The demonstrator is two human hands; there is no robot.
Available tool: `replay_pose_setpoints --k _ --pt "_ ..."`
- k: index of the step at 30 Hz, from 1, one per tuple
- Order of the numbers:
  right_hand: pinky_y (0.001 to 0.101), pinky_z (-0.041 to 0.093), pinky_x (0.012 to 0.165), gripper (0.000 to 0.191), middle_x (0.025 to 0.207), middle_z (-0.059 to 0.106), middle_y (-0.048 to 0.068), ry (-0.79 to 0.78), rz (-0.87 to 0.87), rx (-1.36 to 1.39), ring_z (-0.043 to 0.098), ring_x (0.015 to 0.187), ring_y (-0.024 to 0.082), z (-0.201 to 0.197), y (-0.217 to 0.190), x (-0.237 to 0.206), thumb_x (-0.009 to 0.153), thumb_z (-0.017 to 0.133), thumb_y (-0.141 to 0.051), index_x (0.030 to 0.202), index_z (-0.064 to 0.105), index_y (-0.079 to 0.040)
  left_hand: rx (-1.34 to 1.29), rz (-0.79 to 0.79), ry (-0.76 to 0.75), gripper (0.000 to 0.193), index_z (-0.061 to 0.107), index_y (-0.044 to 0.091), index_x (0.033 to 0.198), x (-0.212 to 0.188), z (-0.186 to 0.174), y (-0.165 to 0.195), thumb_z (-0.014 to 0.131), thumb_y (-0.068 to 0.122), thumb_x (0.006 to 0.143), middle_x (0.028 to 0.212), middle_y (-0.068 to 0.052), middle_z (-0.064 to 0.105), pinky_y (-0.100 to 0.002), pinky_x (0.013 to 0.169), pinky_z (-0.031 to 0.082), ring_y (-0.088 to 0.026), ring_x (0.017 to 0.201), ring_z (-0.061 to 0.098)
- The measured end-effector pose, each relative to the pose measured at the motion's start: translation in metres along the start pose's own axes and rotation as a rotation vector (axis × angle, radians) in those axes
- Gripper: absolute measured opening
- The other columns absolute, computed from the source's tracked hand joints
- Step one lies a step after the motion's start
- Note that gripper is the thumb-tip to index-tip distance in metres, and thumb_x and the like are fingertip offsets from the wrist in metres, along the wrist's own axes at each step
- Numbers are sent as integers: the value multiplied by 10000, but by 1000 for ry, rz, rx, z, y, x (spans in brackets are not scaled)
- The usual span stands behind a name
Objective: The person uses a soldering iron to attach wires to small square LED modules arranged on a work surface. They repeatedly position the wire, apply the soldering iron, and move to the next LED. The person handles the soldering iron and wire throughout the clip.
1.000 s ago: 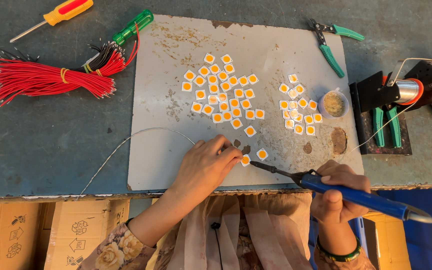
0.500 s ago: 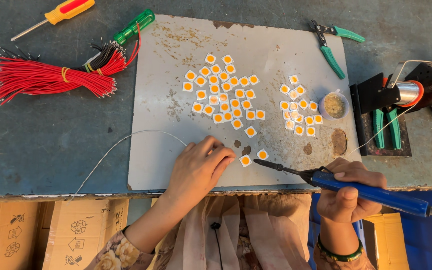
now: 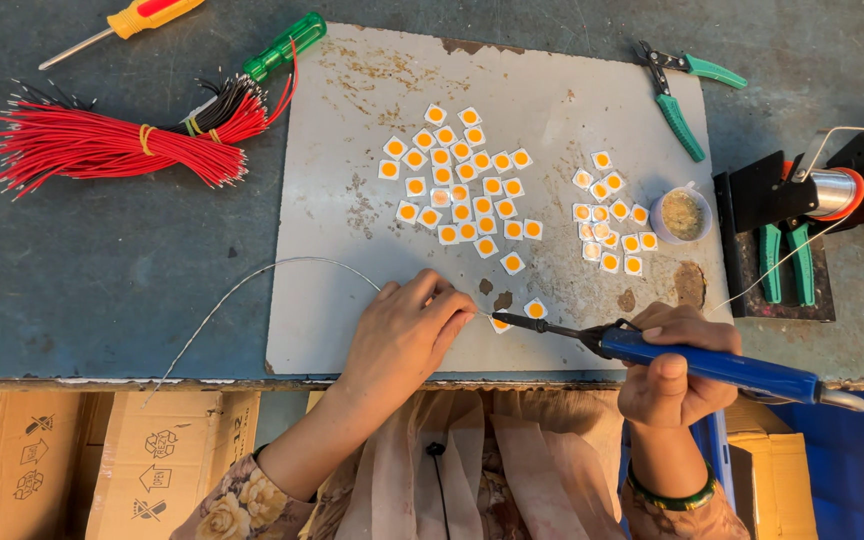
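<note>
My right hand (image 3: 674, 362) grips a blue-handled soldering iron (image 3: 712, 364), its tip touching a small white-and-orange square chip (image 3: 499, 323) near the front of a grey metal sheet (image 3: 352, 200). My left hand (image 3: 407, 335) rests on the sheet just left of that chip, pinching a thin silver solder wire (image 3: 252, 277) that curves off to the left. Another single chip (image 3: 535, 308) lies just beyond the tip. Several more chips sit in a large cluster (image 3: 457, 190) and a smaller cluster (image 3: 607, 215) farther back.
A small round flux tin (image 3: 682, 214) stands by the smaller cluster. A red wire bundle (image 3: 102, 145), green screwdriver (image 3: 282, 47) and orange screwdriver (image 3: 142, 17) lie left. Green pliers (image 3: 677, 90) and a solder spool on a black stand (image 3: 832, 190) are right. Cardboard boxes (image 3: 112, 450) sit below.
My left hand has shifted slightly right and nearer the table's front edge. The iron tip has come down onto the front chip, the handle swinging a little lower.
</note>
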State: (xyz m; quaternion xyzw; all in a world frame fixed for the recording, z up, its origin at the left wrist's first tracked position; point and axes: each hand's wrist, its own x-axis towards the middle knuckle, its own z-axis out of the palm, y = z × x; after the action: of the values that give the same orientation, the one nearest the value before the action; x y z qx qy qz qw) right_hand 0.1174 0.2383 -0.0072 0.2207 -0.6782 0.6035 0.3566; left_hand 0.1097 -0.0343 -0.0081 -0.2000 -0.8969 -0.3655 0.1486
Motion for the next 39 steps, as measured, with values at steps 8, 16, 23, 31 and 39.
replay_pose_setpoints --k 8,16,23,31,39 --pt "281 503 544 424 828 541 95 -12 0 11 547 563 159 2 1 1 1057 663 -364 1033 492 23 -23 -13 -7 71 684 169 974 -1 0 0 702 234 951 946 -2 626 -394 698 492 -275 727 561" --pt "305 510 575 408 841 566 96 -43 -49 -18 567 607 176 4 3 0 1067 654 -359 1044 498 17 -18 2 0 72 678 159 968 -1 0 -1 705 223 950 950 -4 622 -389 704 486 -274 732 558" --pt "305 474 541 386 821 570 99 -162 -64 -93 551 584 183 6 -8 7 1063 629 -339 1010 491 18 -33 9 -5 68 674 155 971 0 0 -1 702 216 961 951 -11 616 -392 735 483 -267 747 572" --pt "281 486 486 391 833 482 105 54 -165 -38 502 541 127 -2 -13 26 1099 593 -348 1000 440 -2 -261 -96 57 88 672 129 1033 2 -10 4 698 175 963 961 -40 619 -389 708 515 -261 795 632" --pt "232 385 407 400 739 476 66 138 -90 -35 439 453 92 -17 1 39 1083 614 -374 1036 427 -24 -367 -142 -12 99 652 97 1080 21 -19 0 653 148 995 991 -62 582 -369 653 539 -232 748 663"
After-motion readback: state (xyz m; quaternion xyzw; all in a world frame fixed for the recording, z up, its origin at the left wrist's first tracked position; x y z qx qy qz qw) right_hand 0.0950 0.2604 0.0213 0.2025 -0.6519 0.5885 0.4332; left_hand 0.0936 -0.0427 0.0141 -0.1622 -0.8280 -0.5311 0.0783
